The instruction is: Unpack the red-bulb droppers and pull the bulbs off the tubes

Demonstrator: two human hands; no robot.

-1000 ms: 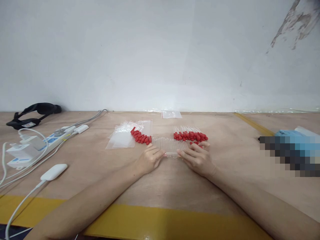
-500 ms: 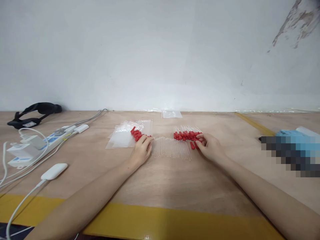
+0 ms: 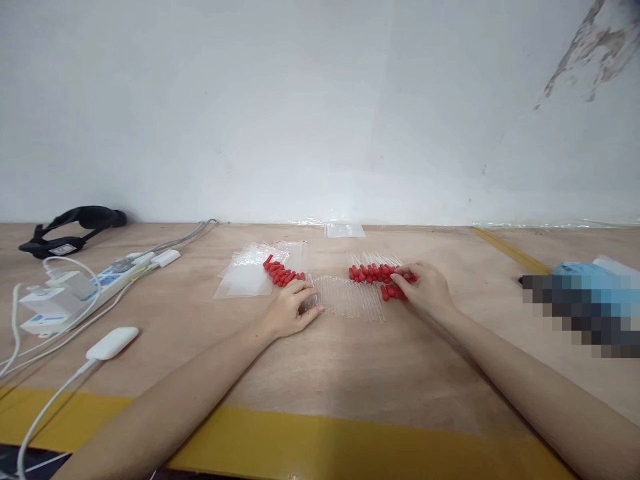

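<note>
Left hand (image 3: pixel 289 312): palm down at the left end of the tube row, thumb and forefinger apart, with tube ends showing between them; whether the fingertips grip a tube I cannot tell.
Right hand (image 3: pixel 429 290): thumb and forefinger bent close together at the right end of the red-tipped row; whether they are clamped on a red bulb I cannot tell.
Tube row: thin clear straight tubes (image 3: pixel 350 298) lie side by side on the wooden table (image 3: pixel 350 373), between the two hands, ends toward the person.
Red-tipped row: slim clear sticks with red bulb ends (image 3: pixel 371 273) lie beyond the tubes and to the right, stems pointing toward the pale wall (image 3: pixel 320 113).
Loose red bulbs: a small group of red rubbery bulbs (image 3: pixel 385 293) sits just in front of that row, near the right thumb; a larger heap of red bulbs (image 3: pixel 280 273) lies beyond the left hand, partly over flat clear plastic bags (image 3: pixel 245 277).
By the wall: a small whitish plastic bag (image 3: pixel 345 231).
Table's left: a white power strip (image 3: pixel 113 272) with plugs, and a black strap-like headset (image 3: pixel 90 217).
</note>
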